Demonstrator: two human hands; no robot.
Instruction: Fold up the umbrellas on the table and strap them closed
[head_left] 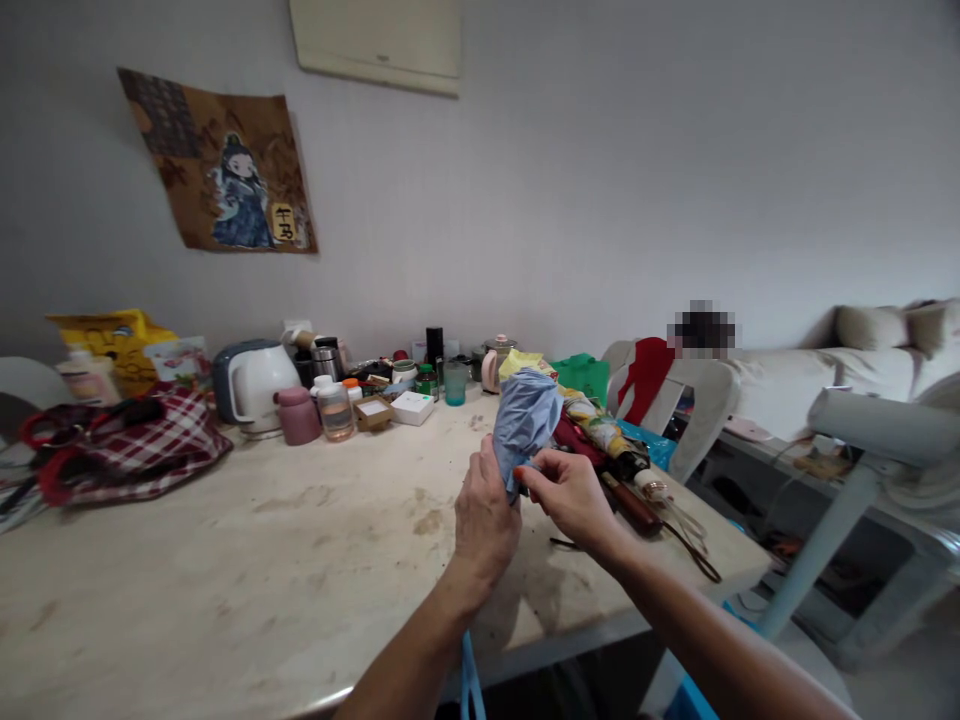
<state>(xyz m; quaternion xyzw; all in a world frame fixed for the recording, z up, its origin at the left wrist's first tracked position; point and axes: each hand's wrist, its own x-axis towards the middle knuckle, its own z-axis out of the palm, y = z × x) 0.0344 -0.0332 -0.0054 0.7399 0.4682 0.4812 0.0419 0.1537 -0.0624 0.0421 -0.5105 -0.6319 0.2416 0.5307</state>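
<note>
A light blue folded umbrella [527, 415] is held up over the table's right part, its cloth bunched. My left hand [484, 505] is wrapped round its lower end. The fingers of my right hand [566, 495] pinch the cloth near the same end. A blue strap [470, 680] hangs below my left wrist. Just beyond my right hand lie a yellow patterned umbrella [598, 425] and a dark red one [576, 440], with a brown handle [632, 503] and dark cords.
On the table [300, 570], a checked bag [157, 445] lies at the left. A white kettle [259, 385], a pink jar [298, 415], bottles, small boxes and a teal cup [455, 383] stand along the back. Chairs and a fan [885, 430] are at the right; a person's head [703, 330] shows beyond.
</note>
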